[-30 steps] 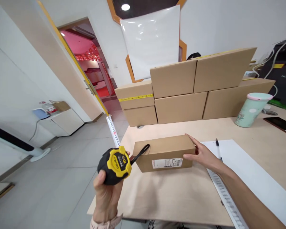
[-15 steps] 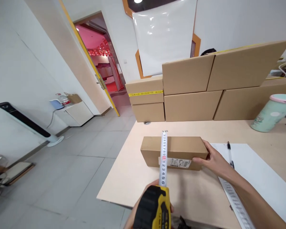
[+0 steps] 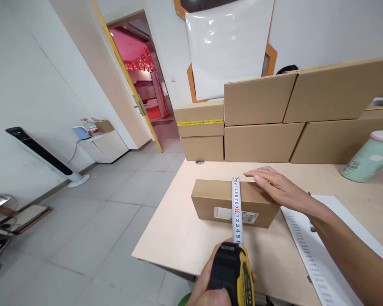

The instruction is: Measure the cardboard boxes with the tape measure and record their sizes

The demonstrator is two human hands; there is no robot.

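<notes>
A yellow and black tape measure [image 3: 248, 280] is gripped in my left hand [image 3: 204, 278] at the bottom of the view. Its white blade [image 3: 236, 199] extends forward across a long brown cardboard box [image 3: 207, 202], and the metal hook lies about level with the box's far top edge. My right hand [image 3: 272, 185] rests over the right end of the box top, its fingers stretched out and pointing at the blade's tip. A white label [image 3: 222, 213] on the box's near face is partly covered by the blade.
Stacked cardboard boxes [image 3: 261, 142] line the table's far edge. A mint green tumbler [image 3: 367, 157] stands at the right. Printed paper [image 3: 306, 250] lies beneath my right forearm on the table [image 3: 166, 238]. The table's left edge drops to a tiled floor [image 3: 115, 242].
My right hand has let go of the box's right end and moved up and left over its top. The tape blade has shifted right along the box.
</notes>
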